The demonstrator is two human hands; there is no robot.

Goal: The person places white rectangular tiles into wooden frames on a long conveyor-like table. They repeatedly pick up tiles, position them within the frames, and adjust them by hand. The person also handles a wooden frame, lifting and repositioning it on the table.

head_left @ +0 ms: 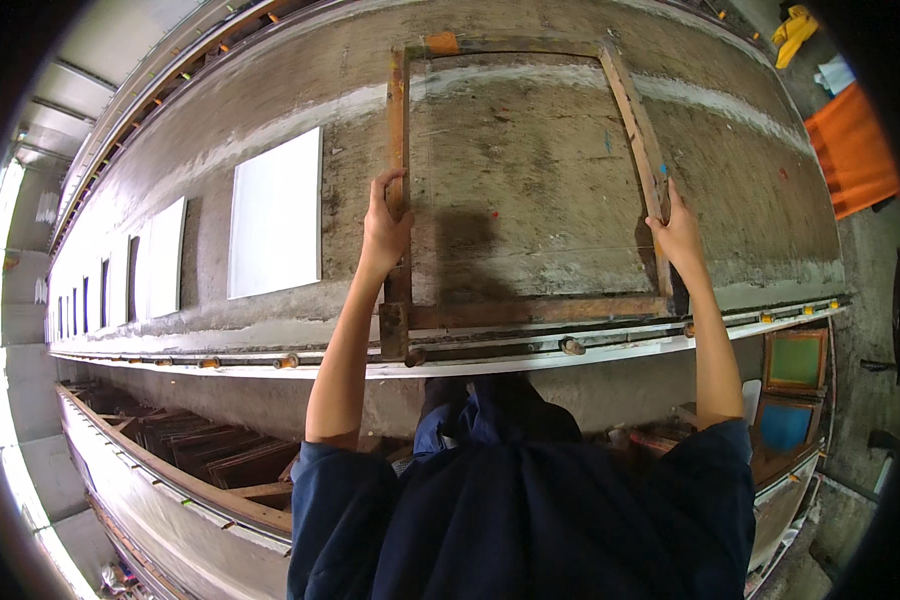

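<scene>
Wooden and rust-stained, the big screen frame (525,185) lies flat on the long worktop (750,190), and I have it by both side rails. My left hand (384,225) is wrapped around the left rail about halfway along, fingers (378,190) curled over the top of the wood; my right hand (678,232) is closed on the right rail near its lower corner. Both grips hold the frame and nothing else.

My judgement of the risks: the right rail looks bowed and the corner joints look worn, so an uneven lift could twist the frame or let one side slip. If it skids sideways it could smear whatever sits under the mesh, which I cannot see through. The metal rail with its stops (570,347) runs just below my hands; catching the near bar on one could jolt my grip.

No labels or printed signs are readable. Left of my left hand, white rectangular sheets (276,215) lie in a row receding down the worktop. Below my right hand, well apart, stand smaller frames (796,362) with green and blue panels. Above my right hand, an orange cloth (855,150) and something yellow (794,28) lie beyond the worktop's edge.
</scene>
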